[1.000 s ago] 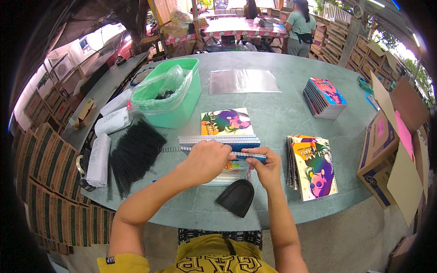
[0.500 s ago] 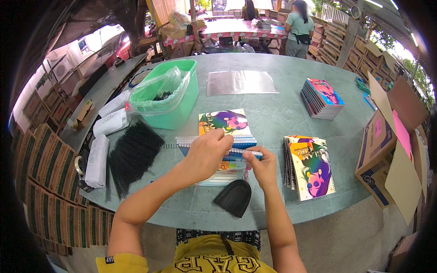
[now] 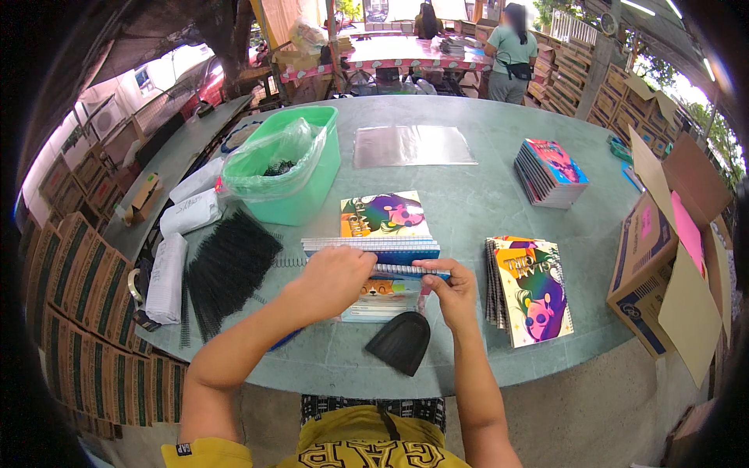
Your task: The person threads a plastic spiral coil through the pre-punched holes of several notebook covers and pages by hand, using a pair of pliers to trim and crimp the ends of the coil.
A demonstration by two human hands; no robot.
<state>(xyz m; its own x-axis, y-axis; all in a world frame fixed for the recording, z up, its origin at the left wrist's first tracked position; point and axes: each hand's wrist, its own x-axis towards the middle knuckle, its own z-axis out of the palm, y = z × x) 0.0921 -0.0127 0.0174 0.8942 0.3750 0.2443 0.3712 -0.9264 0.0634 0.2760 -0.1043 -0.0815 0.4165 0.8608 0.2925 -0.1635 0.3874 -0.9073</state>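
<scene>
Both hands grip a blue-edged notebook with its spine up, just in front of a blue-and-white notebook stack. My left hand is closed at the spine's left part, its fingertips on the binding. My right hand pinches the right end between thumb and fingers. A dark spiral binding coil sticks out left of my left hand. Behind lies a notebook with a colourful cover. Under my hands is a notebook with an animal on its cover. A black rounded wedge-shaped block lies nearer me.
To the left are a pile of black coils, a plastic-lined green bin and white wrapped bundles. Notebook stacks and an open carton stand right. Clear plastic sheets lie far. A person stands beyond.
My left hand has slid left and slightly down along the notebook's spine, uncovering more of the binding. My right hand has stayed at the right end, shifting its fingers a little.
</scene>
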